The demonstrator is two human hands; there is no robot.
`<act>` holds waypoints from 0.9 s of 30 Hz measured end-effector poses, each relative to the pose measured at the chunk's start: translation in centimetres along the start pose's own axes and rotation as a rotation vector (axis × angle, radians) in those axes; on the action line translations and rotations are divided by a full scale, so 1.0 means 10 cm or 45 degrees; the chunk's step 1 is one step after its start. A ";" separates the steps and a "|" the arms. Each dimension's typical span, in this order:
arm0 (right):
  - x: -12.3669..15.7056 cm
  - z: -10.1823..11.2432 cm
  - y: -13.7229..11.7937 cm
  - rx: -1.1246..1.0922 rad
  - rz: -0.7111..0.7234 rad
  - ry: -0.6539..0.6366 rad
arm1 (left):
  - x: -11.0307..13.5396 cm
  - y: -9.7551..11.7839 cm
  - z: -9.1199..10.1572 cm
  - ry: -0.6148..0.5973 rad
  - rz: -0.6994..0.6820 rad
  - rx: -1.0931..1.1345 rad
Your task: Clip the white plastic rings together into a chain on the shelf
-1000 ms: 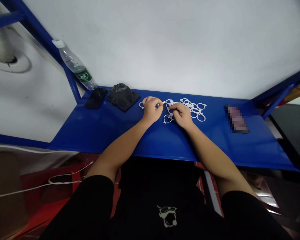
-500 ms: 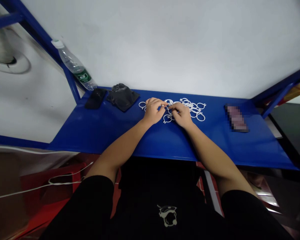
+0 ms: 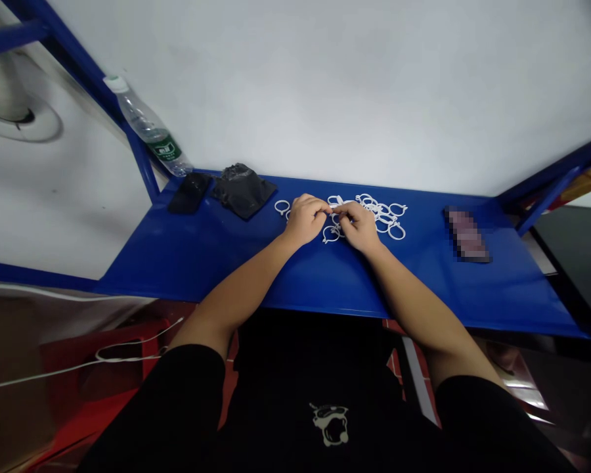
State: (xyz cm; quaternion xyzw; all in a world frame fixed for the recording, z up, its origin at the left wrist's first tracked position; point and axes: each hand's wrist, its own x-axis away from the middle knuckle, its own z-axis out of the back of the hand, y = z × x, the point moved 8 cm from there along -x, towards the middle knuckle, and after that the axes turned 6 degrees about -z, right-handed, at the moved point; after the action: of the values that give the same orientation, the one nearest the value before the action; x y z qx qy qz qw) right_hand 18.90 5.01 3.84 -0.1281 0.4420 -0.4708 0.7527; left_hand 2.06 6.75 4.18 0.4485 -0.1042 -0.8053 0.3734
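Note:
Several white plastic rings point(image 3: 387, 215) lie in a loose heap on the blue shelf point(image 3: 201, 256). My left hand point(image 3: 304, 220) and my right hand point(image 3: 358, 225) meet at the heap's left edge, fingertips pinched together on one white ring between them. A single ring point(image 3: 281, 207) lies apart, just left of my left hand. Another ring point(image 3: 330, 234) shows below, between the two hands.
A crumpled black bag point(image 3: 242, 188) and a flat black pouch point(image 3: 190, 192) lie at the shelf's back left. A clear water bottle point(image 3: 150, 131) leans on the blue frame post. A phone point(image 3: 465, 234) lies on the right. White wall behind.
My left hand has moved right toward my right hand until the fingertips meet over a ring. The right hand stays at the heap.

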 end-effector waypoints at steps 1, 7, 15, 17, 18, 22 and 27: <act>0.00 0.00 0.01 -0.002 -0.018 0.006 | 0.01 0.00 -0.02 -0.008 0.002 0.018; 0.00 0.00 0.02 -0.002 -0.084 0.001 | 0.07 0.02 -0.14 -0.087 -0.016 0.215; 0.00 0.03 0.08 0.032 -0.076 0.096 | 0.06 -0.01 -0.22 -0.242 -0.020 0.110; 0.01 0.03 0.07 0.023 -0.081 0.082 | 0.05 -0.03 -0.24 -0.250 -0.021 0.108; 0.01 0.02 0.07 0.017 -0.079 0.072 | 0.05 -0.03 -0.24 -0.243 -0.018 0.103; 0.01 0.00 0.02 -0.008 -0.071 0.036 | 0.02 -0.10 -0.20 -0.228 0.049 -0.017; 0.00 0.01 0.02 -0.034 -0.080 0.031 | 0.00 -0.34 0.05 -0.141 0.171 -0.287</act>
State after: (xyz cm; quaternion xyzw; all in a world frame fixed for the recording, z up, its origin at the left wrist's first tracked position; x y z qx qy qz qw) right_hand 19.08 5.08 3.81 -0.1463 0.4530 -0.4897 0.7304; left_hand -0.09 9.05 2.69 0.3506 -0.0633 -0.8086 0.4682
